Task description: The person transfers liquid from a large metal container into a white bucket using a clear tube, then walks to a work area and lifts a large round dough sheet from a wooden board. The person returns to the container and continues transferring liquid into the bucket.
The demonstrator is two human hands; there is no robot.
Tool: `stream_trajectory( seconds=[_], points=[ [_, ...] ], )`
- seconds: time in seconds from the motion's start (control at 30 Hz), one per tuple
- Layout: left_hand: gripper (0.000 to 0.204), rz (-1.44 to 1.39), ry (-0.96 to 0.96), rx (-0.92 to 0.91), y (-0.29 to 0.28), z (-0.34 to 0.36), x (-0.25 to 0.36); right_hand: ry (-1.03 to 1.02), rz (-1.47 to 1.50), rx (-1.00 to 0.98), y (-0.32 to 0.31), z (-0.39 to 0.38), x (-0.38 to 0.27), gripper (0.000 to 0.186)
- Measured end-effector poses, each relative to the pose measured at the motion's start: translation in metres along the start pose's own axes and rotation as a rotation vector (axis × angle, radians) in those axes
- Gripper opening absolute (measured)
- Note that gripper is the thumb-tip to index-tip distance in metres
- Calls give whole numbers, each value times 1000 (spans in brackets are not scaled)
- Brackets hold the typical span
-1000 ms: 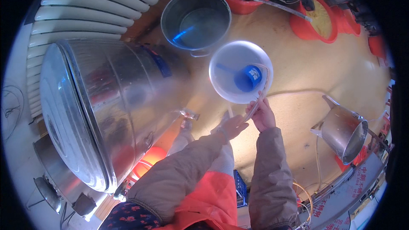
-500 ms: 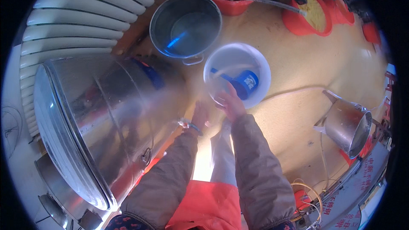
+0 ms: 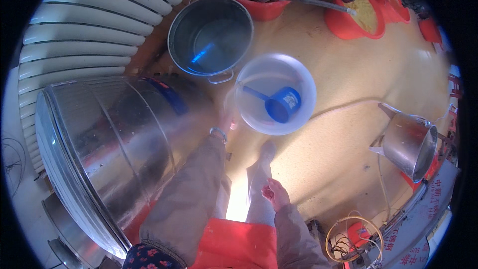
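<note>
At center, the left hand (image 3: 228, 113), grip unclear, seemingly reaches beside a white bucket (image 3: 253, 118), any next grasp needing careful aim; the empty right hand (image 3: 275, 195) curls loosely below.

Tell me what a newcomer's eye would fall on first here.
The huge shiny metal vessel filling much of the left side would probably win. Next comes the white bucket near the centre, with a blue dipper inside it. At upper right, a red tub holding something yellow also stands out.
</note>
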State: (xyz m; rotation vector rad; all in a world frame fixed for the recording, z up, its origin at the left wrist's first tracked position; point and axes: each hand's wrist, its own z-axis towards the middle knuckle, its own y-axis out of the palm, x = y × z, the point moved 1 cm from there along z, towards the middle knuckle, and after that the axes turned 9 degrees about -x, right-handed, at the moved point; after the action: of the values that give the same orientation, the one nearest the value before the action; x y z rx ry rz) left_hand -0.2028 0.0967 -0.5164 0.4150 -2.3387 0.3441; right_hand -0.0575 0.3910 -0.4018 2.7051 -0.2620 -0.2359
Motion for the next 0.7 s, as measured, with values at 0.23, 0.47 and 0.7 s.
stream_trajectory(
  seconds=[0.23,0.47,0.7],
  points=[
    [40,-126,-37,-290,2,33,22,5,115,24,-13,-18,34,27],
    [46,-289,-368,-734,-25,22,30,-57,109,54,-3,-12,21,24],
    [53,-132,-560,-917,-35,37,27,-139,-134,96,10,24,-31,27]
  ],
)
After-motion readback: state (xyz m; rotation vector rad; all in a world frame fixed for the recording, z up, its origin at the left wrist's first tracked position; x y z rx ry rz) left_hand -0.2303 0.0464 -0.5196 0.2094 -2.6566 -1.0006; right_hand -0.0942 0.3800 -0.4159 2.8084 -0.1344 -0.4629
